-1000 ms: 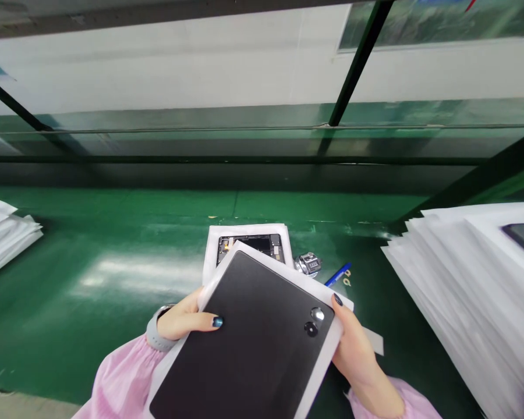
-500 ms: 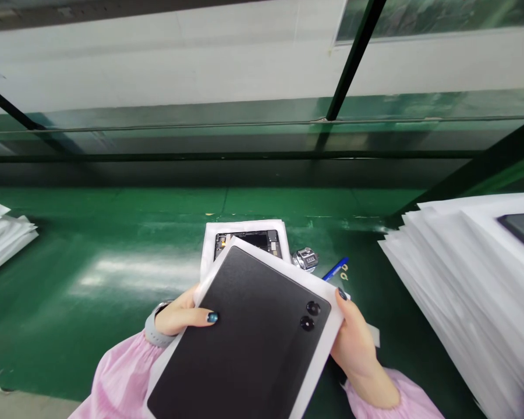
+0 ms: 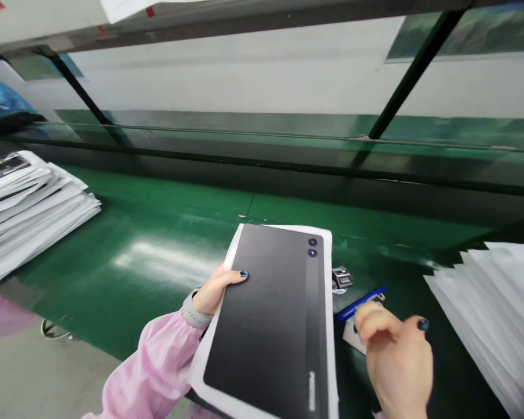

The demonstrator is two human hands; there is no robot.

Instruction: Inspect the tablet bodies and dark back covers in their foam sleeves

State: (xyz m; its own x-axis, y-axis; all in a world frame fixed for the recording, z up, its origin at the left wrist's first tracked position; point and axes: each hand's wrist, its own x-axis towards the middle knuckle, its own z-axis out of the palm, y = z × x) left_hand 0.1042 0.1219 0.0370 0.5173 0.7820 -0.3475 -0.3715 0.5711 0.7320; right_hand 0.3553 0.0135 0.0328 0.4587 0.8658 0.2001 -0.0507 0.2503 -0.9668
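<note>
A dark grey tablet back cover (image 3: 271, 314) with two camera holes lies in a white foam sleeve, held at its left edge by my left hand (image 3: 216, 291), thumb on top. My right hand (image 3: 397, 361) is off the cover, to its right, with fingers curled and nothing visibly in them. It hovers over a small white paper slip (image 3: 353, 337) and close to a blue pen (image 3: 360, 302). A small metal tally counter (image 3: 341, 278) sits just beyond the cover's right edge.
The green bench top (image 3: 157, 256) runs under everything. A stack of white foam sleeves (image 3: 30, 203) sits at the far left, another stack (image 3: 498, 308) at the right. Dark frame bars (image 3: 402, 87) cross above a rear rail. The floor (image 3: 26, 372) shows at lower left.
My right hand has let go of the cover and moved right, toward the pen. The cover has swung straighter and now hides the tray that lay behind it. The view has turned left.
</note>
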